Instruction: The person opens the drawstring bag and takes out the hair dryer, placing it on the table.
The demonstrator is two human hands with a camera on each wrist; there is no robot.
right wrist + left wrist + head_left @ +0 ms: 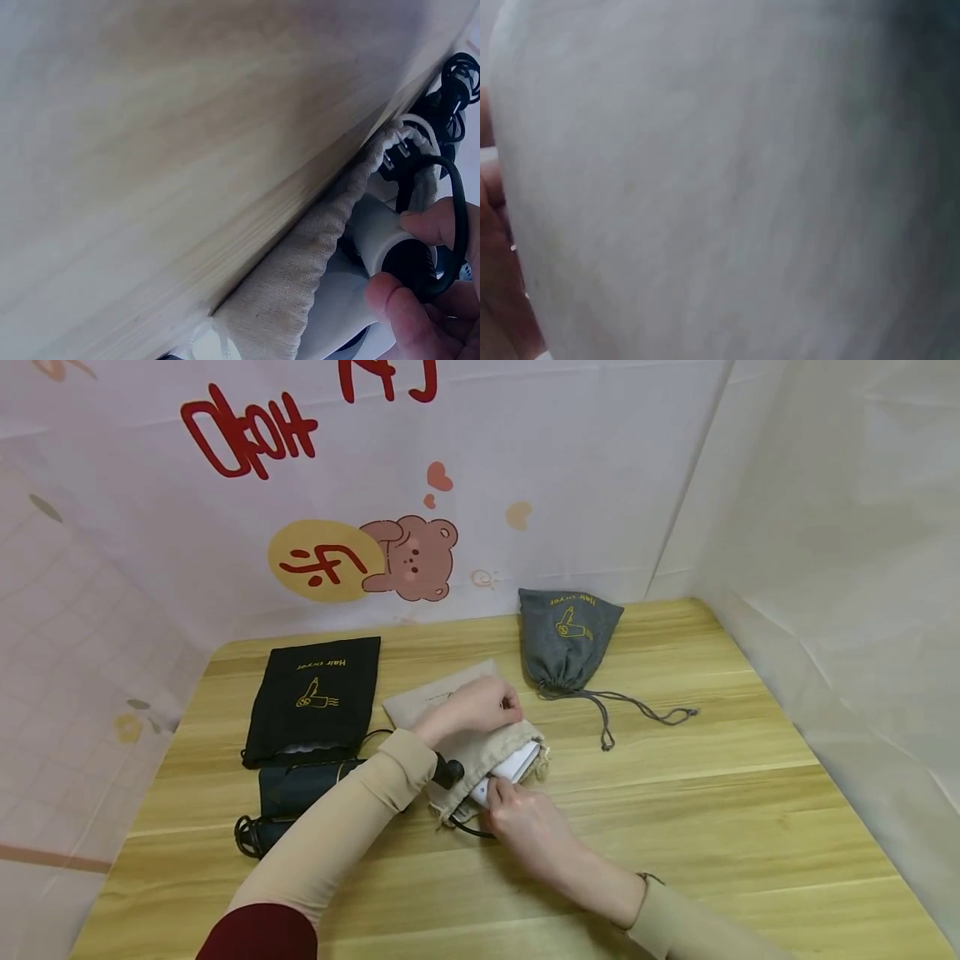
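Observation:
A beige drawstring bag (480,750) lies on the wooden table, its gathered mouth facing right and toward me. A white hair dryer (517,762) sits partly inside, with one end showing at the opening. My left hand (480,703) is over the bag's far side, fingers curled on the cloth; pale material fills most of the left wrist view. At the mouth, my right hand (528,827) pinches the end of the dryer's handle (375,229), where the black cord (459,225) comes out. A black plug (401,156) rests just inside the bag's rim.
On the left lie a black hair dryer bag (322,702) and a dark hair dryer (300,789) with its cord bundled. A closed grey drawstring bag (566,639) lies at the back, its strings stretching right. Printed cloth walls stand behind and beside the table.

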